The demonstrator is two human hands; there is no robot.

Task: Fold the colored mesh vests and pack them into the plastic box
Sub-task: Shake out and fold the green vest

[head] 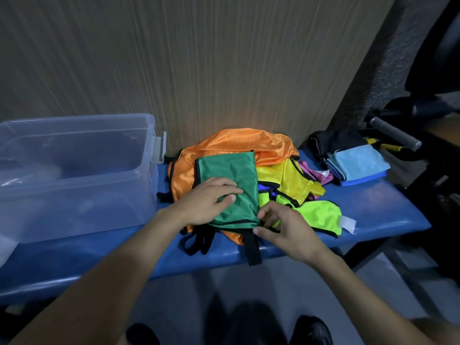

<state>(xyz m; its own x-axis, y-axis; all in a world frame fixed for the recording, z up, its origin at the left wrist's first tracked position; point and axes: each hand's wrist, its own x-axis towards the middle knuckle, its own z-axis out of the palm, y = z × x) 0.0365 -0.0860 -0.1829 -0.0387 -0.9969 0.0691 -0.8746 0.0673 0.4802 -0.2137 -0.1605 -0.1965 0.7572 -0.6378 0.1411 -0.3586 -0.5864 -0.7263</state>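
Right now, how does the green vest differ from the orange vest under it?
The green vest is folded into a flat, tidy rectangle; the orange vest lies loose and bunched. The green vest sits on top of the pile, with the left hand resting on it and the right hand pinching its near corner; the orange vest lies underneath, untouched. Both are shiny with black trim, and both lie on the blue bench, not yet in the plastic box.

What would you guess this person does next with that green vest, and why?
Probably lift the green vest into the plastic box on the left. It already looks folded, the left hand lies flat on it, and the right hand pinches its near corner.
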